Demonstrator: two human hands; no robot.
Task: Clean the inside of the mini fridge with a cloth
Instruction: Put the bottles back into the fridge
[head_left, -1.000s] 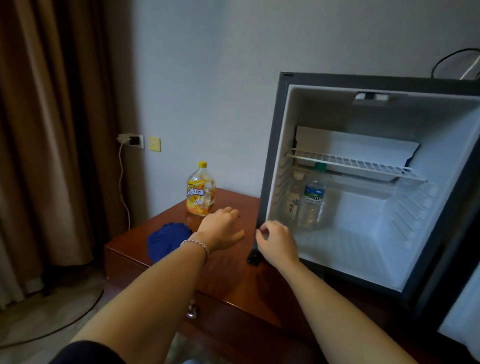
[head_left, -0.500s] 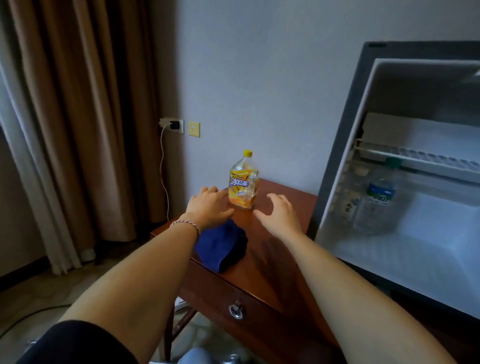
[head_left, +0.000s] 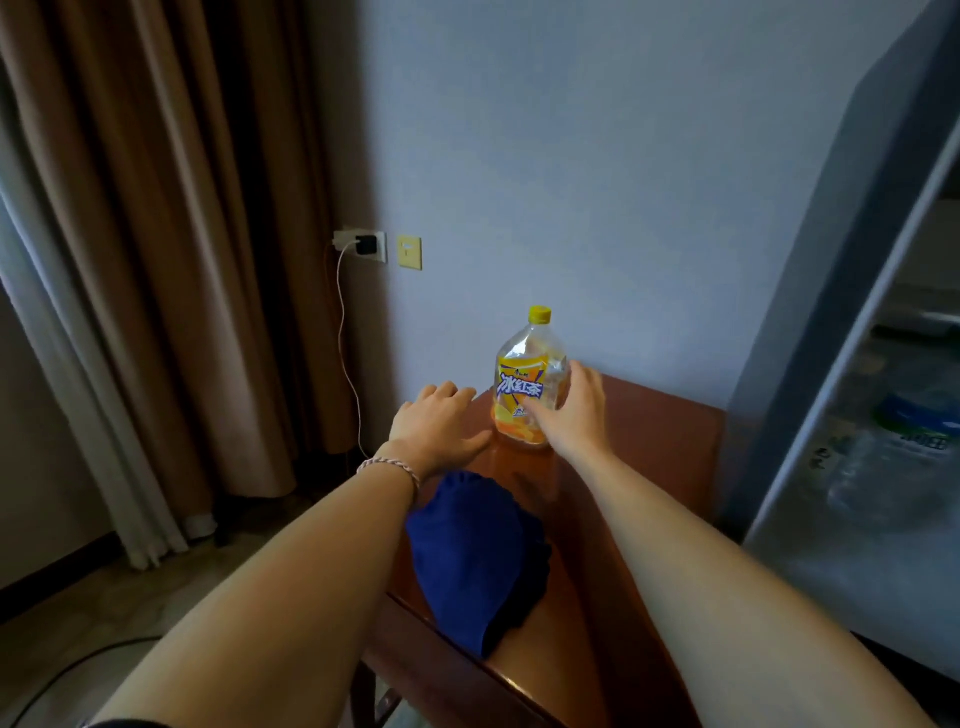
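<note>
A crumpled blue cloth (head_left: 470, 558) lies on the wooden table (head_left: 654, 447) between my forearms, untouched. The open mini fridge (head_left: 810, 332) fills the right edge, its white inside blurred, with a clear water bottle (head_left: 906, 441) standing in it. An iced tea bottle (head_left: 522, 384) with a yellow cap stands at the table's far side. My right hand (head_left: 571, 410) wraps the bottle's right side, thumb across the label. My left hand (head_left: 436, 421) hovers flat just left of the bottle with fingers spread, holding nothing.
Brown curtains (head_left: 156, 234) hang at the left. A wall socket (head_left: 363, 244) holds a charger whose white cable (head_left: 345, 353) drops behind the table's left corner. A dark cable runs over the floor (head_left: 78, 623) at the lower left.
My view swung left, away from the fridge. Both hands left the fridge's front edge and moved over the cloth to the bottle; the right hand closed on it.
</note>
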